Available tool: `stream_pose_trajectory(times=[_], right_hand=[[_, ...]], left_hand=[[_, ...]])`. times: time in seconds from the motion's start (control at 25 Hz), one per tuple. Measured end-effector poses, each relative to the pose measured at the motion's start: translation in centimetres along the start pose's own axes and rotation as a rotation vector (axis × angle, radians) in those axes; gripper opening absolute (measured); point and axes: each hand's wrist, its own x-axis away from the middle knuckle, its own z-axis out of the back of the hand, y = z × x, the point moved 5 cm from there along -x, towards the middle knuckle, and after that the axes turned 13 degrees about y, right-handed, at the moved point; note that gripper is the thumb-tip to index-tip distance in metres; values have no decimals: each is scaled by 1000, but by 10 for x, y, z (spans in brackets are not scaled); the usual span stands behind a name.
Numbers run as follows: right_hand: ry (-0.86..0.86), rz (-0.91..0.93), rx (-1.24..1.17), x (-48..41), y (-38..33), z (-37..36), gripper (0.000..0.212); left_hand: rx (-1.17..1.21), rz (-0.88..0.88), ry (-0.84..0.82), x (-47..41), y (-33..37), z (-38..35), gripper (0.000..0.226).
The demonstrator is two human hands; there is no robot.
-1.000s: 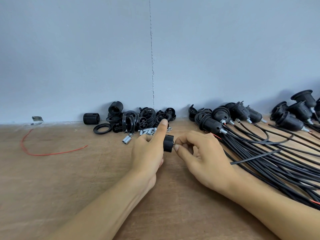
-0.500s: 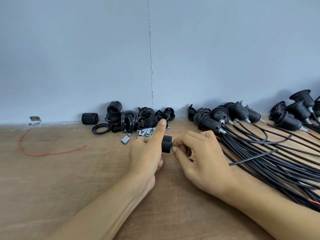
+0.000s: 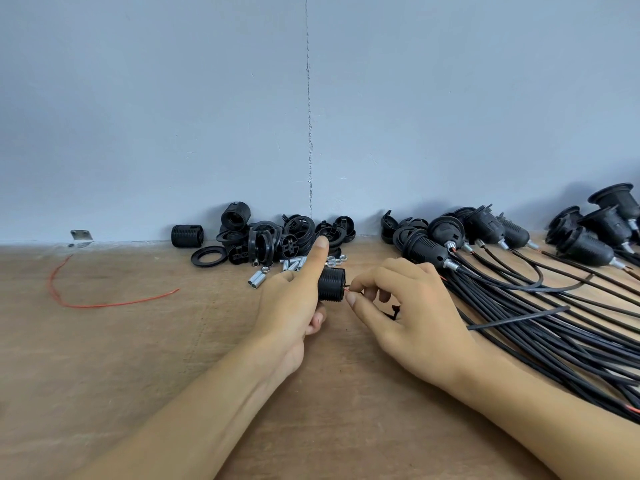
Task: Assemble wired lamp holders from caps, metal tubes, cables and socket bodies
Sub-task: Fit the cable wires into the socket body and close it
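My left hand [image 3: 298,299] grips a black ribbed socket body [image 3: 331,284] just above the wooden table [image 3: 138,358], index finger stretched up over it. My right hand [image 3: 405,306] pinches thin wire ends at the body's right face, with a black cable [image 3: 394,311] running under its fingers. Loose black caps and rings [image 3: 277,239] are piled by the wall behind my hands. Short metal tubes [image 3: 258,281] and small nuts lie in front of that pile.
Several finished lamp holders [image 3: 426,251] with black cables [image 3: 554,323] fan across the right side of the table. A loose red wire [image 3: 104,303] curls at the left. A single ribbed socket body [image 3: 187,236] and a metal bracket [image 3: 81,237] sit against the grey wall.
My right hand has drawn slightly away from the socket body, so a small gap with wire ends now shows. My left hand keeps its grip and has hardly moved.
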Motion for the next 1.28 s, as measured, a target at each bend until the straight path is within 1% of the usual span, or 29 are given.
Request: stream_pose_trajectory(times=[0.12,0.28,0.44,0.6,0.8,0.96,1.08,1.28], right_hand=[[-15,-32,-36,0,-1,0,6],[-28,-96,-103,-2,0,-1,17],[-41,-154,-156,-2,4,-2,16],[-53,-152,-165,-3,2,-2,30],[-12,-129,-149,-1,0,-4,14],[-17,-122,-150,-2,-1,-4,17],[-24,-169,-164,0,1,-5,14],[-15,-233,-191,1,5,-5,22]], left_hand=[[-2,-15,4,-2,-1,-1,60],[0,-30,14,-3,-4,0,61],[9,-48,34,-2,-4,0,59],[-19,-59,43,0,-3,-1,58],[-42,-48,84,4,-3,-1,61],[-31,-57,106,6,-3,-2,60],[-12,-93,123,9,-2,-2,60],[23,-147,123,12,-2,-3,59]])
